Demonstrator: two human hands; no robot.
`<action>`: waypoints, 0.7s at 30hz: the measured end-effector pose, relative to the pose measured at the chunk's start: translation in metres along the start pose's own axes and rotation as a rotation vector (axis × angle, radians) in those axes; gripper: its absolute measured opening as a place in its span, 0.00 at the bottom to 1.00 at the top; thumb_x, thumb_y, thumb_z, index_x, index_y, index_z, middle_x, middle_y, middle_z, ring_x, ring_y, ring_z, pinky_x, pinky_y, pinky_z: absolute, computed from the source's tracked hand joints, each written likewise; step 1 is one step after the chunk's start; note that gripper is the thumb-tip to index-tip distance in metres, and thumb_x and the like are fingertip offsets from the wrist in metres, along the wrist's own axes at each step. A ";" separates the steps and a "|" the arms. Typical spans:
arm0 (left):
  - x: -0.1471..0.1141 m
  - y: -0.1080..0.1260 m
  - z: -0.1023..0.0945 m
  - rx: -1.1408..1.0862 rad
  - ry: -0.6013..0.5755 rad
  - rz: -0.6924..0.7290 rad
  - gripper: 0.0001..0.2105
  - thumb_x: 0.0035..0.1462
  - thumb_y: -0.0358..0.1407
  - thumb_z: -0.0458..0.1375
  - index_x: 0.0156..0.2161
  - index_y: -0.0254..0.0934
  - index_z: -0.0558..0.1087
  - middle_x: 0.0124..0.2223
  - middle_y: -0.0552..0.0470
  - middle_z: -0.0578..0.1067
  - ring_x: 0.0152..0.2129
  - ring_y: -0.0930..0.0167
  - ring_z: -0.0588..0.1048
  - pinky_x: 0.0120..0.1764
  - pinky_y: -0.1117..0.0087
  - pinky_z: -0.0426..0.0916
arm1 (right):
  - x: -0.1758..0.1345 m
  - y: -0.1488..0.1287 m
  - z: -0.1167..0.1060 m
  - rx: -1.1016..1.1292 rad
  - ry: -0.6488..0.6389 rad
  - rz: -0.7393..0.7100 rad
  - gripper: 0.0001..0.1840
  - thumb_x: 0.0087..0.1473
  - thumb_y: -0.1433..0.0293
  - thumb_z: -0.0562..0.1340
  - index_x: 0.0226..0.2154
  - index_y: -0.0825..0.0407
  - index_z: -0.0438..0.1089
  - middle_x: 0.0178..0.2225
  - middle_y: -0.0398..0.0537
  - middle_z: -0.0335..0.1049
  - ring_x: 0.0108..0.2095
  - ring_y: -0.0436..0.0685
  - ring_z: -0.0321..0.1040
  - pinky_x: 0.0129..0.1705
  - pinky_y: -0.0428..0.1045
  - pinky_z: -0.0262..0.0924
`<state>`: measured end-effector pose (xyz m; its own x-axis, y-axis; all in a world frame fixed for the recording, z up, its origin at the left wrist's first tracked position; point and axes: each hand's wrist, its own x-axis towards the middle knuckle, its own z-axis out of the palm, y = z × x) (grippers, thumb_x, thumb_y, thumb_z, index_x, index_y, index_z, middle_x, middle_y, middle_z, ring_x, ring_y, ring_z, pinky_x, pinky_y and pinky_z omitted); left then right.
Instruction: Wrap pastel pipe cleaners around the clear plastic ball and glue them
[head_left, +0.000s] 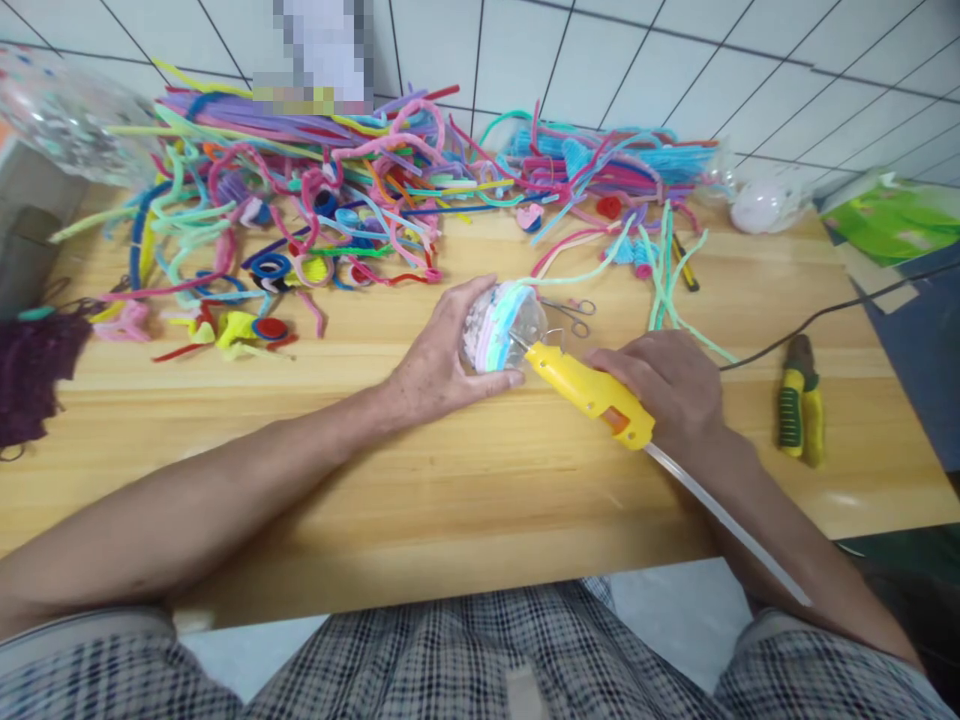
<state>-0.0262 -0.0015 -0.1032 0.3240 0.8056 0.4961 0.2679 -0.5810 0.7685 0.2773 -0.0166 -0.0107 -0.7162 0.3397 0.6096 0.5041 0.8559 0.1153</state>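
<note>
Head camera: from my remote station I took the clear ball [534, 318] as clock centre, with 12 toward the tiled wall [600, 60]. The ball, banded with pastel fuzzy stems, was held over the middle of the wooden table [450, 500]; I could not tell whether it touched the surface. The left hand [442, 345] gripped it from the 9 o'clock side, fingers curled round the far side and thumb along the near side. Between 3 and 4, the right hand [667, 385] was closed around a yellow glue gun [589, 395], its fingertips partly hidden. The nozzle lay at the edge of the band; I could not confirm contact. A translucent glue stick [727, 520] projected from the gun's rear toward 4.

Markings: a panel [322, 50] at 11 was pixelated and its content unreadable. Print on the green packet [892, 215], between 2 and 3, was too blurred to read, as was any lettering on the gun.

Surroundings: I recorded scissors [574, 309] near the ball at 3, pliers [790, 410] well apart between 3 and 4, a blue stem bundle [622, 150] at 1, and a tangled heap of coloured stems [300, 190] between 10 and 11.
</note>
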 end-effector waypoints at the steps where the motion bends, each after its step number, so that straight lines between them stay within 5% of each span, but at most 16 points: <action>1: 0.000 0.000 0.000 0.003 -0.002 0.000 0.54 0.58 0.60 0.76 0.79 0.47 0.55 0.75 0.36 0.66 0.73 0.47 0.69 0.76 0.41 0.66 | 0.000 0.000 0.000 0.003 -0.002 0.007 0.21 0.81 0.57 0.53 0.56 0.51 0.75 0.32 0.47 0.77 0.31 0.58 0.69 0.36 0.56 0.59; 21: 0.002 0.006 -0.002 0.016 -0.014 -0.019 0.53 0.59 0.62 0.75 0.78 0.46 0.56 0.76 0.35 0.66 0.74 0.49 0.68 0.77 0.43 0.65 | 0.001 -0.002 0.000 -0.003 0.019 0.002 0.20 0.81 0.59 0.53 0.52 0.53 0.77 0.30 0.47 0.75 0.30 0.58 0.68 0.35 0.55 0.61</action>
<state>-0.0260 -0.0029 -0.0969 0.3317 0.8147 0.4757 0.2889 -0.5677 0.7709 0.2761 -0.0180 -0.0102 -0.7062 0.3339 0.6243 0.5068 0.8542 0.1165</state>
